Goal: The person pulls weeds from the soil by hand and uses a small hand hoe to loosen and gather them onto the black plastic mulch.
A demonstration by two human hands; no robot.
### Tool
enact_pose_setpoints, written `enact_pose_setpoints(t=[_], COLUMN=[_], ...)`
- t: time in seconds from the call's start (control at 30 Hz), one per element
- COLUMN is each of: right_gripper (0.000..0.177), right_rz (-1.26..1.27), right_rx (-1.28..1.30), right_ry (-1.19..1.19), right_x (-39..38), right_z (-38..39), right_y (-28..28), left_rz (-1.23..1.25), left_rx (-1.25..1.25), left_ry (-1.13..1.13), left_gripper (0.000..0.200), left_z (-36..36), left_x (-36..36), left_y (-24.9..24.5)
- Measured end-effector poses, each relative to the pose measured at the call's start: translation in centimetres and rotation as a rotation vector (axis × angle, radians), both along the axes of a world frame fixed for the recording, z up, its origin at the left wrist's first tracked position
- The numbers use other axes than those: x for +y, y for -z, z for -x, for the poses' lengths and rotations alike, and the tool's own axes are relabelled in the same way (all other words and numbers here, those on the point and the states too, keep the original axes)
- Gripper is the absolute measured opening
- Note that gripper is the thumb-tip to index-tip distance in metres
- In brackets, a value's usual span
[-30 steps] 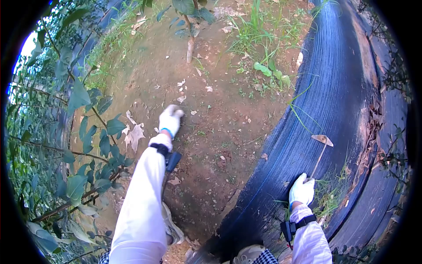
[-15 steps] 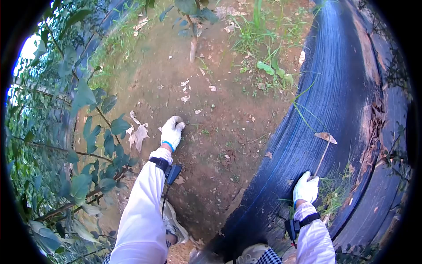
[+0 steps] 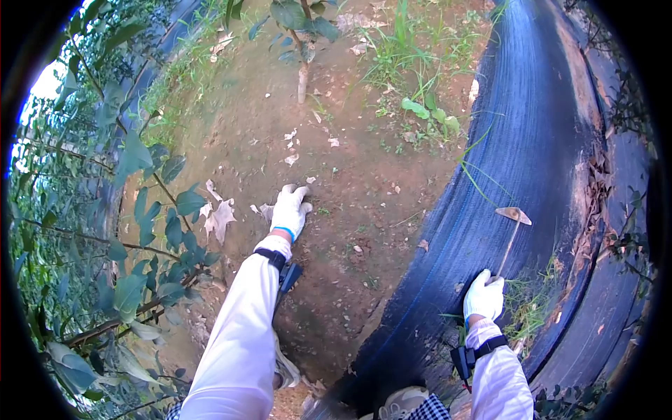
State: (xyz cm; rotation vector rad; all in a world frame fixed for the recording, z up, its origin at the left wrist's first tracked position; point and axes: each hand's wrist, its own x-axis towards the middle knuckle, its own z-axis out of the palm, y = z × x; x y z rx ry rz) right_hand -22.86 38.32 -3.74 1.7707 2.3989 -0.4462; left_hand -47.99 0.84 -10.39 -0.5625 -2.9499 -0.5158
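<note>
My left hand [image 3: 290,211], in a white glove, is over the bare brown soil [image 3: 350,231] with its fingers apart and nothing visible in it. Small green sprouts [image 3: 323,211] grow just right of its fingertips. My right hand [image 3: 484,296], gloved too, is closed around the handle of a small hoe [image 3: 514,215]. The hoe's thin shaft points up and away from me, and its flat, soil-stained blade is over the black ground cloth [image 3: 448,259].
Leafy branches [image 3: 129,301] fill the left side. A thin tree trunk [image 3: 302,82] stands at the top, with weeds [image 3: 420,105] to its right. Dry leaves [image 3: 221,218] lie left of my left hand. Grass [image 3: 530,308] grows beside my right hand. My shoe [image 3: 402,404] shows below.
My left hand has moved slightly to the right, and its curled fingers have spread. My right hand still holds the hoe in nearly the same place.
</note>
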Motion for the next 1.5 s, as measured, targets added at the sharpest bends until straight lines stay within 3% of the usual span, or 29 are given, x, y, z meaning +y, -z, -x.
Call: enact_pose_setpoints(t=[0.1, 0.23, 0.4, 0.5, 0.57, 0.63, 0.67, 0.77, 0.87, 0.9, 0.97, 1.07, 1.1, 1.27, 1.4, 1.5], right_gripper=[0.039, 0.038, 0.041, 0.042, 0.042, 0.042, 0.041, 0.041, 0.04, 0.04, 0.04, 0.039, 0.039, 0.039, 0.038, 0.038], right_rz=[0.003, 0.022, -0.005, 0.025, 0.032, 0.033, 0.029, 0.037, 0.031, 0.032, 0.031, 0.028, 0.031, 0.045, 0.033, 0.05], right_rx=[-0.01, 0.022, 0.021, -0.014, -0.012, -0.013, -0.007, -0.007, 0.008, 0.008, 0.012, 0.039, 0.034, 0.02, 0.037, 0.038], right_ry=[-0.002, 0.007, -0.002, -0.007, -0.006, -0.012, -0.014, -0.012, -0.024, -0.026, -0.034, -0.034, -0.028, -0.025, -0.029, -0.021], right_x=[0.0, 0.1, 0.0, 0.2, 0.2, 0.2, 0.2, 0.2, 0.2, 0.3, 0.4, 0.2, 0.2, 0.3, 0.2, 0.3], right_z=[0.0, 0.1, -0.1, -0.1, -0.2, -0.2, -0.2, -0.2, -0.2, -0.4, -0.5, -0.3, -0.4, -0.2, -0.4, -0.4], right_y=[-0.3, -0.3, 0.0, -0.1, -0.2, -0.3, -0.1, -0.2, -0.2, -0.1, 0.0, -0.5, -0.5, -0.5, -0.5, -0.4], left_rz=[0.138, -0.342, 0.135, -0.014, -0.292, -0.403, -0.357, -0.11, -0.044, -0.014, 0.048, -0.396, -0.41, -0.009, -0.078, -0.17], left_rx=[-0.283, -0.336, -0.364, -0.33, -0.309, -0.351, -0.523, -0.509, -0.329, -0.307, -0.393, -0.399, -0.397, -0.3, -0.519, -0.509], left_ry=[0.042, -0.199, 0.026, -0.039, -0.236, -0.282, -0.366, -0.117, 0.179, 0.233, 0.147, -0.402, -0.476, -0.012, -0.039, -0.028], left_gripper=[0.023, 0.019, 0.021, 0.021, 0.023, 0.019, 0.017, 0.023, 0.025, 0.025, 0.024, 0.019, 0.019, 0.026, 0.022, 0.022], left_z=[1.3, -0.6, -1.2, -1.1, -2.4, -4.4, -5.5, -9.0, -10.1, -10.2, -9.9, -9.9, -9.7, -10.6, -9.8, -12.0], left_x=[0.3, 0.5, 3.3, 2.4, 0.8, -1.3, -2.2, -3.2, -0.1, -0.3, -0.3, 0.3, -0.2, -0.8, -0.8, 0.1], left_y=[-0.4, -1.5, -1.0, -0.4, -1.2, -1.9, -2.0, -2.7, -4.2, -2.1, -0.7, -3.0, -3.3, -2.2, -2.2, -3.7])
